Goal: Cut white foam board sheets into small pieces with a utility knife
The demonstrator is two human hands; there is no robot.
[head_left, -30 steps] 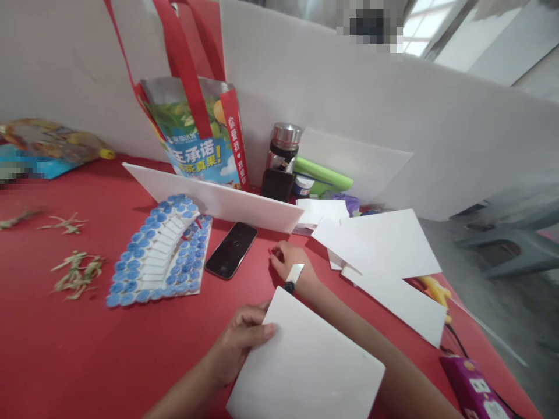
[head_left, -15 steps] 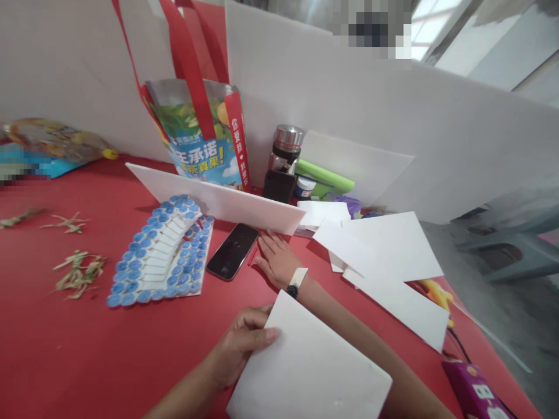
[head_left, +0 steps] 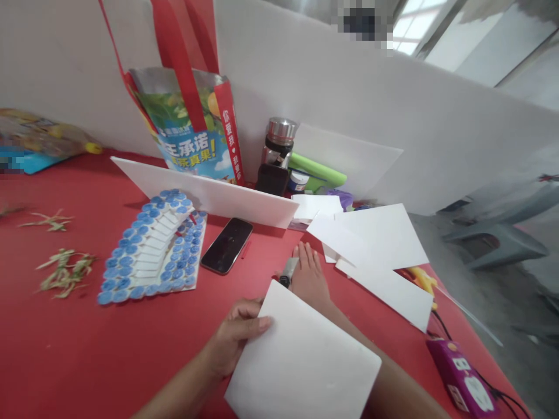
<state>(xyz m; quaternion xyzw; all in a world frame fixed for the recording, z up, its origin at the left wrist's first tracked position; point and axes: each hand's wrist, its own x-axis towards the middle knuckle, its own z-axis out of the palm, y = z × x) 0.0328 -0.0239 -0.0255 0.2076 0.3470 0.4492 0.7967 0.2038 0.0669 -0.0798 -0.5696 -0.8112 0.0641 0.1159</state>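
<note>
The white board [head_left: 305, 355] is in the near foreground of the head view, slanting above the red tabletop [head_left: 131, 349], across the right forearm. The left hand [head_left: 238, 331] pinches its left edge, thumb on top, fingers curled beneath. The right hand [head_left: 310, 276] holds nothing that I can see, its fingers spread long by a small black piece [head_left: 285, 281] with a pale strip.

With just that one edge gripped, the board could tip or twist if the thumb slackens. A leftward sweep of the right hand might roll the thin red stick [head_left: 246, 250] against the smartphone [head_left: 227, 245]; a rightward one might nudge the loose white sheets [head_left: 384, 233], which overlap unevenly.

The board hides its own underside and part of the right forearm, and its near end is cut off. I can't tell whether it touches the tabletop, nor what the black piece is.
</note>
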